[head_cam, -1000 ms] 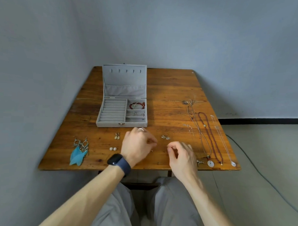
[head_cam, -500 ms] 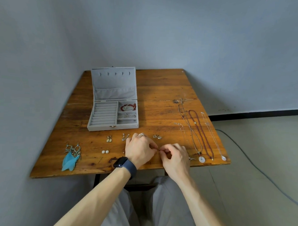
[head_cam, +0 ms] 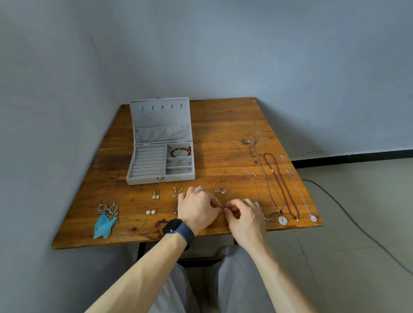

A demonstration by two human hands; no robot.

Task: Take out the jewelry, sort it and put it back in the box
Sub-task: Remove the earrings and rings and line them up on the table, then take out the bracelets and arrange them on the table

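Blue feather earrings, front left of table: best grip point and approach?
Likely pinch the metal hoops of the feather earrings, from above: they lie flat, hoops toward the box, soft feathers trailing toward the near edge of the table.

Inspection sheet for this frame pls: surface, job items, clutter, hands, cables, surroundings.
Surface: wooden table, worn and stained.
Job's things: grey jewelry box open, red bracelet in its far right compartment; feather earrings, pearl studs and other small earrings near left; necklaces laid out on the right.
Clutter: nothing seen.
Hands: left hand and right hand both pinch one small piece, too small to identify.
Cables: grey cable on the floor, right of the table.
Surroundings: grey walls, pale floor, black skirting.
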